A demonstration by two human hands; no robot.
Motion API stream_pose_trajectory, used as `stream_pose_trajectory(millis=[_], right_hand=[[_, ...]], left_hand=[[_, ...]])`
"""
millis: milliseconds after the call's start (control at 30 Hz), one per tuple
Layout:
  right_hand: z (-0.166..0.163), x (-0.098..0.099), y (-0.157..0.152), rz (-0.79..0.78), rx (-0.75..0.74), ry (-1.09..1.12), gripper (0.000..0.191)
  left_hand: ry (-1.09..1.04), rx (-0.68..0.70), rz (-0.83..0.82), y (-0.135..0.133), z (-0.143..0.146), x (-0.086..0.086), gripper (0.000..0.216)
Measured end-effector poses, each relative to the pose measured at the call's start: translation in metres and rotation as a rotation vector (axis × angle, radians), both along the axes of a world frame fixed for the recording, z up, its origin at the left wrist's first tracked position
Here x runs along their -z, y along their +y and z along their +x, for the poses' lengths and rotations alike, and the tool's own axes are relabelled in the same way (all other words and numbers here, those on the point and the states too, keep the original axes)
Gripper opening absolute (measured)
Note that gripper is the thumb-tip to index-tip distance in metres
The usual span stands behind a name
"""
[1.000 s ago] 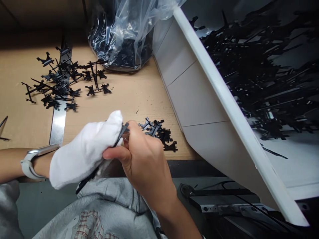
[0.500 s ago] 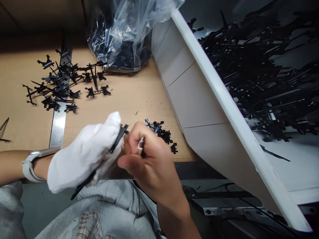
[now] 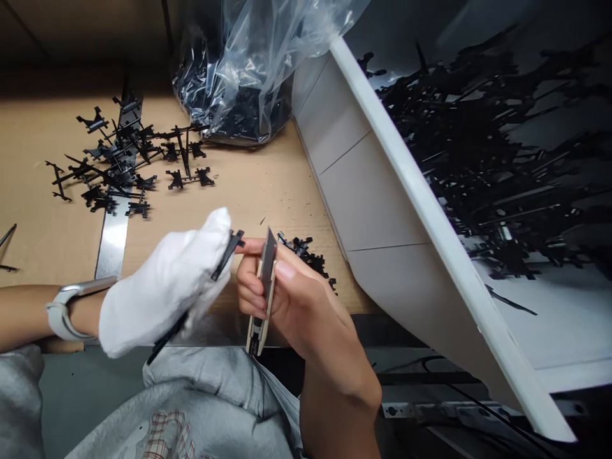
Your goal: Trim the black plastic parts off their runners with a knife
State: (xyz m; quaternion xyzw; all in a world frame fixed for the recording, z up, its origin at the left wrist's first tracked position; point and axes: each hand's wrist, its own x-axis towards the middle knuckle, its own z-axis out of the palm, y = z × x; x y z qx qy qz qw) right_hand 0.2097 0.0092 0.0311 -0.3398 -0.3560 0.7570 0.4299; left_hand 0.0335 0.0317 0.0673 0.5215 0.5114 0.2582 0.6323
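My left hand wears a white glove and is closed around a long black plastic part, whose ends stick out above the fingers and below the palm. My bare right hand grips a utility knife upright, blade tip near the upper end of the black part. Both hands are held just above the near edge of the cardboard-covered table. A small heap of black plastic pieces lies right behind my right hand.
Several black plastic frames are scattered at the back left. A clear bag of black parts stands at the back. A tilted white bin full of black parts fills the right side. A metal strip lies on the cardboard.
My right hand has turned so the knife now shows upright, where before it was mostly hidden in the fist. The gloved left hand has kept its hold on the black part.
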Motion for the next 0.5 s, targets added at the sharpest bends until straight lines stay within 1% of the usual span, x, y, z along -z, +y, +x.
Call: stream_pose_trajectory(millis=[67,133,167,233,267,367,400,433,500], right_hand=[[0.002,-0.004,-0.008,0.165,0.027,-0.225,0.033],[0.0,-0.006,-0.015,0.362,0.076,-0.458,0.032],[-0.003,-0.006,-0.018,0.452,0.095,-0.539,0.03],[-0.011,-0.004,-0.022,0.575,0.123,-0.614,0.024],[-0.016,-0.002,-0.023,0.601,0.134,-0.624,0.024],[-0.032,0.002,-0.021,0.565,0.174,-0.618,0.048],[-0.037,0.002,-0.019,0.544,0.188,-0.607,0.05],[-0.04,0.002,-0.018,0.527,0.199,-0.6,0.048],[-0.045,0.001,-0.016,0.521,0.221,-0.596,0.037]], left_hand=[[0.014,-0.038,-0.054,0.005,0.005,0.002,0.067],[0.018,-0.109,-0.091,0.013,0.01,0.003,0.074],[0.003,-0.147,-0.111,0.016,0.012,0.004,0.075],[-0.044,-0.199,-0.156,0.022,0.014,0.005,0.071],[-0.052,-0.219,-0.177,0.023,0.014,0.007,0.07],[-0.013,-0.268,-0.212,0.025,0.014,0.01,0.069],[-0.004,-0.277,-0.224,0.025,0.014,0.01,0.07],[-0.003,-0.278,-0.232,0.024,0.014,0.01,0.071],[-0.022,-0.269,-0.238,0.024,0.015,0.01,0.071]])
